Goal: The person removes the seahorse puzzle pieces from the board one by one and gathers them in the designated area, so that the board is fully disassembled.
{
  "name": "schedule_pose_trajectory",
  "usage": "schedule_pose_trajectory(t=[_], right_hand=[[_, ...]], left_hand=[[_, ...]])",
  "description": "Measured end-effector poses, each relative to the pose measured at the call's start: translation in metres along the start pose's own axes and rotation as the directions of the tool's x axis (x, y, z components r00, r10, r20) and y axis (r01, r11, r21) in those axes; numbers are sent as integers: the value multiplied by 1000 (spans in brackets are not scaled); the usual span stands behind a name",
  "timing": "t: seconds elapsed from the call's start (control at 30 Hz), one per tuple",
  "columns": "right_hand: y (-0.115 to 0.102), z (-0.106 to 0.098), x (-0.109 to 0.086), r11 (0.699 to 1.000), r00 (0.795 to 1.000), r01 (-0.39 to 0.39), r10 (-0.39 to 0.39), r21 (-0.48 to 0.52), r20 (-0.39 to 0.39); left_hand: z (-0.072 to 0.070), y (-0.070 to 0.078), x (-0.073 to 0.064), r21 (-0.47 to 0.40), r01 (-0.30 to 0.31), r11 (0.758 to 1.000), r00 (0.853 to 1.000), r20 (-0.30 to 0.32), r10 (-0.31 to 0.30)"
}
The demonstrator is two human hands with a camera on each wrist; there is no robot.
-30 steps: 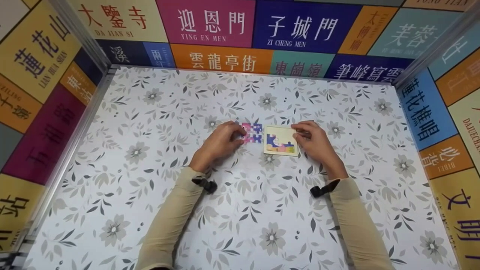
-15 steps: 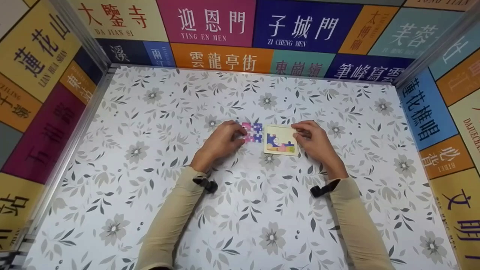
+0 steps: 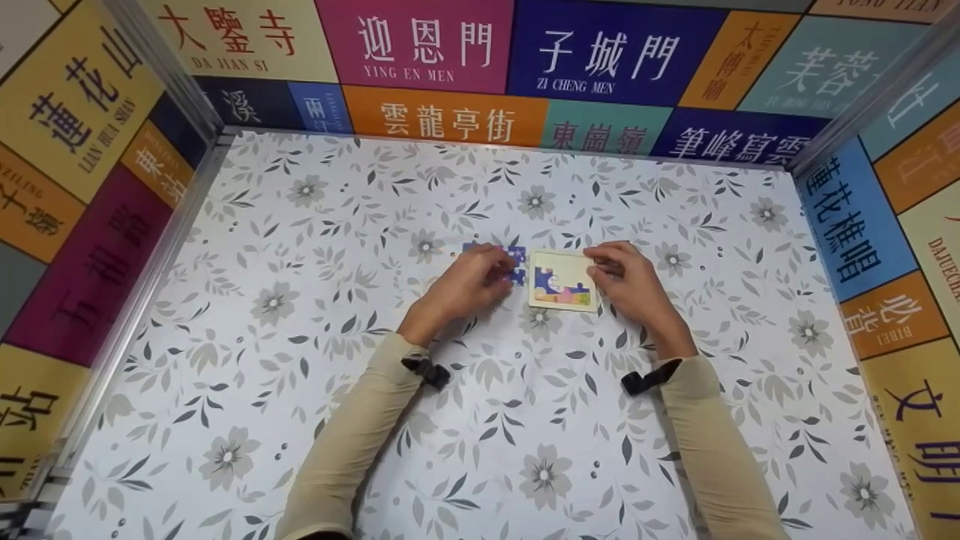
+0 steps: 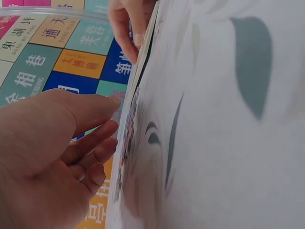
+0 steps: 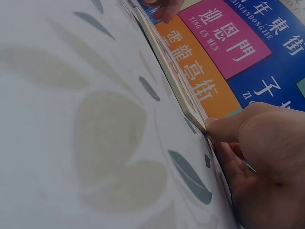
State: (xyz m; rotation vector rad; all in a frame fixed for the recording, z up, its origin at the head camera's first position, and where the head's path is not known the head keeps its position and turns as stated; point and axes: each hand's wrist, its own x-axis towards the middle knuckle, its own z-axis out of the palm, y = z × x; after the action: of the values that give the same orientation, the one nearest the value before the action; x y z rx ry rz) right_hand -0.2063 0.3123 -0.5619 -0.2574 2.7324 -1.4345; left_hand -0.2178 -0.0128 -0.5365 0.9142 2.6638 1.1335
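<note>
Two tan sleeves, the left sleeve (image 3: 345,442) and the right sleeve (image 3: 724,442), reach in over the table (image 3: 495,457), which is covered in white printed with grey flowers and leaves. Each cuff carries a black band, the left band (image 3: 427,371) and the right band (image 3: 643,379) both jutting inward. Beyond the cuffs, my right hand (image 3: 634,283) is bent at the puzzle tray (image 3: 562,307), thumb and forefinger pinching its right edge near the far corner; from the right wrist I see the thumb tip touching the rim. The tray, square and pale cream, lies flat on the table between my two hands. Fitted pieces (image 3: 564,295) in purple, pink and orange line its near part and climb its left side, and the pale bottom shows across the rest. My left hand (image 3: 472,283) arches over the loose pieces (image 3: 518,259), its fingers loosely bent, the thumb tip just apart from the fingertips; whether a fingertip touches a piece, I cannot tell. Those pieces, mostly purple where they show, cluster just left of the tray, partly hidden by that hand. Past them the table runs to its far edge, where an orange panel (image 3: 442,120) stands below a pink panel (image 3: 420,49) and a dark blue panel (image 3: 607,56), all with large white characters
</note>
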Motion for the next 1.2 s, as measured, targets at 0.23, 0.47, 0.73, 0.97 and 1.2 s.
schedule_pose_trajectory(t=[0.23,0.47,0.73,0.97,1.2], right_hand=[[-2,0,1,1000,1000,-10,10,13,-2],[2,0,3,999,1000,24,-24,21,-3],[0,1,1,1000,1000,22,-22,12,-7],[-2,0,0,1000,1000,14,-14,-10,-9],[-1,-1,2,1000,1000,15,-15,-1,-4]], left_hand=[[13,10,12,16,-35,999,999,24,35],[26,21,26,54,-25,998,999,22,24],[33,31,29,182,-15,983,1000,21,12],[36,34,27,258,-2,966,999,32,-6],[39,36,26,263,32,964,998,41,-44]])
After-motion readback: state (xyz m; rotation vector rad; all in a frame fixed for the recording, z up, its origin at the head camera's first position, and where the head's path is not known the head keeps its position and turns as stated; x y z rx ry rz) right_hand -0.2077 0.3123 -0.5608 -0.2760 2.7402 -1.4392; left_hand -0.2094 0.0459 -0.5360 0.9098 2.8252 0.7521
